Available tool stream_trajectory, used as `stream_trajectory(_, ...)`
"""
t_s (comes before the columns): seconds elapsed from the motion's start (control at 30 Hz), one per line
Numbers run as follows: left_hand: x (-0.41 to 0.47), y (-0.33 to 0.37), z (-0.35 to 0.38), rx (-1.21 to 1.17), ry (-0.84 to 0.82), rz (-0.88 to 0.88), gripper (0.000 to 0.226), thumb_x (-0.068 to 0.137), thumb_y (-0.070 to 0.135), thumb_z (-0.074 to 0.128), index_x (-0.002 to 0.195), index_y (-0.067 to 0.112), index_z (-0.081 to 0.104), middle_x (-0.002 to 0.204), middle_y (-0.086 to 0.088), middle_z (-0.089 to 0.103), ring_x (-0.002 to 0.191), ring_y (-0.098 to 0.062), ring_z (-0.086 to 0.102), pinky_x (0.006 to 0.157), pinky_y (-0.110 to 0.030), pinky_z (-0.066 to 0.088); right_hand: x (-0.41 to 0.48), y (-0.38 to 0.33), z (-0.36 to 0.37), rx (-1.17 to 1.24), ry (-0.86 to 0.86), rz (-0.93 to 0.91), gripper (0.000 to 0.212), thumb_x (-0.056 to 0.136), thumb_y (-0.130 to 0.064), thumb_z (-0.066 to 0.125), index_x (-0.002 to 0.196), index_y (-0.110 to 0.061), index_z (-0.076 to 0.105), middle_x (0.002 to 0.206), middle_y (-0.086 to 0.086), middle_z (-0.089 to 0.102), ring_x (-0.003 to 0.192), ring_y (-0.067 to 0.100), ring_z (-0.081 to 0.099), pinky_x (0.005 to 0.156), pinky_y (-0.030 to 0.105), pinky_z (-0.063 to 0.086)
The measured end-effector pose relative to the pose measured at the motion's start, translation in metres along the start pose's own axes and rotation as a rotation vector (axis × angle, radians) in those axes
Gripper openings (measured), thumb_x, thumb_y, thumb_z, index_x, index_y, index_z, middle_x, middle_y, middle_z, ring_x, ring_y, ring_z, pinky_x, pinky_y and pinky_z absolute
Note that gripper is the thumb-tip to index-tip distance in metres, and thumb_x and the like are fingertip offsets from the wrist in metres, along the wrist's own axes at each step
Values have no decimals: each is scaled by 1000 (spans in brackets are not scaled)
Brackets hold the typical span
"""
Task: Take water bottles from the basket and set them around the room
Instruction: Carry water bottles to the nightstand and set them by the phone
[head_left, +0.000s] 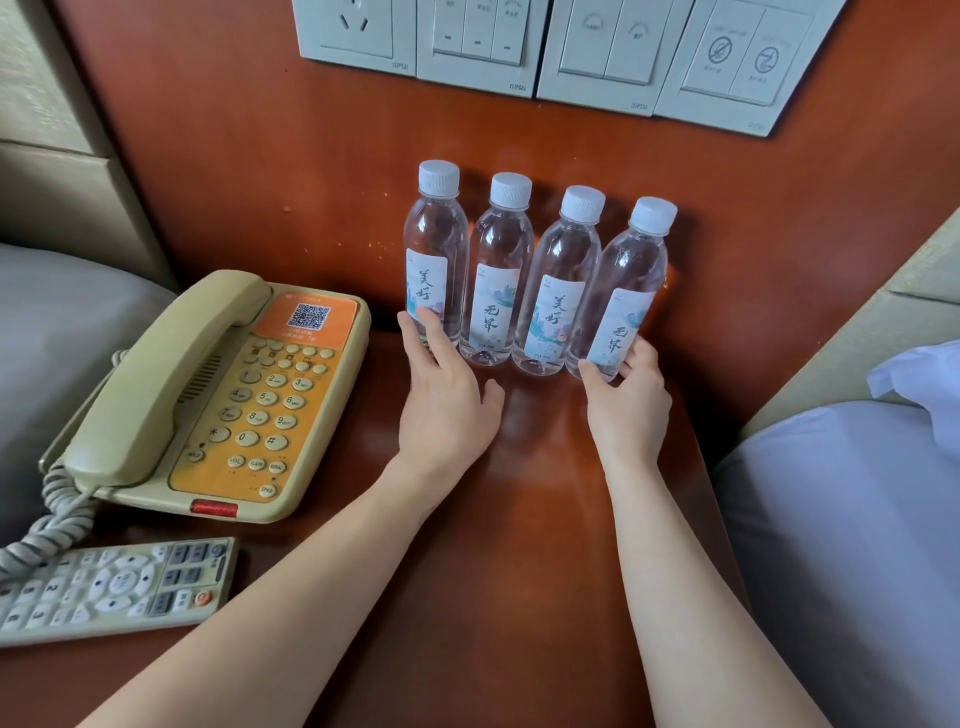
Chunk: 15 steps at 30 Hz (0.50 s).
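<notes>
You have four water bottles (501, 260) standing upright in the middle of the frame, caps on, shoulder to shoulder in a slightly slanted row at the back of the wooden bedside table (545, 493), close against the wood panel (234, 156) under the switch plates (597, 47) at the top of the frame. Your left hand (447, 395) lies low at the row's left end, its fingers fairly straight and spread, their tips touching the foot of the leftmost bottle (434, 244) without wrapping it. Your right hand (628, 400) is at the right end, thumb on the front and fingers curled round the far side of the base of the rightmost bottle (628, 291), so it holds that one lightly. This looks to me like squaring up the row, not fetching or setting down. For this spot the placing seems done: all four labels face you and nothing is tilted. What is left I cannot judge well (the basket is nowhere in view, so its remaining stock is unknown), but the task speaks of the room at large, so other spots probably wait. The telephone (218, 395) at centre left and the remote control (114, 587) at lower left sit well apart from the bottles.
</notes>
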<state>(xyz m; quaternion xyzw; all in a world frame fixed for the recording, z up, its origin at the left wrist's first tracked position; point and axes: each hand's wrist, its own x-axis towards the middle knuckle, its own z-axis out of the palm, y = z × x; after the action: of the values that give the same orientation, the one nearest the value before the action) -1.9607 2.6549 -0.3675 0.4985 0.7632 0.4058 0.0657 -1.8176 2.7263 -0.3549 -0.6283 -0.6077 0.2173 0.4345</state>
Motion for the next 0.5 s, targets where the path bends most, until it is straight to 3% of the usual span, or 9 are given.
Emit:
stream_trajectory(0.23,-2,0,-5,-69,3,-18,91,89,21,60,152,0,-1,158,-24,-9,139,-42,32,96,-34,43,1,3,1,14,2,-10,52,83,-31,73,130,-24,51,125,-4,65,111,20,64,91,40,54)
stream_trajectory(0.3,-4,2,-11,-133,12,-22,86,90,18,60,152,-1,3,157,-24,-9,140,-41,31,101,-35,43,1,2,0,19,-12,-6,62,82,-32,74,136,-20,46,130,-3,63,118,21,59,97,40,50)
stream_trajectory(0.4,-8,7,-25,-157,22,9,85,91,18,60,152,3,3,158,-20,-11,141,-34,29,98,-24,35,-3,-2,-4,45,-13,29,86,79,-33,77,148,-9,30,144,7,48,135,25,39,112,39,35)
stream_trajectory(0.5,-12,22,-51,-114,31,63,81,92,22,59,153,6,8,160,-15,-1,140,-30,32,105,-26,35,-17,-15,-19,47,121,24,75,80,-28,75,142,-7,39,136,13,50,127,29,43,107,39,38)
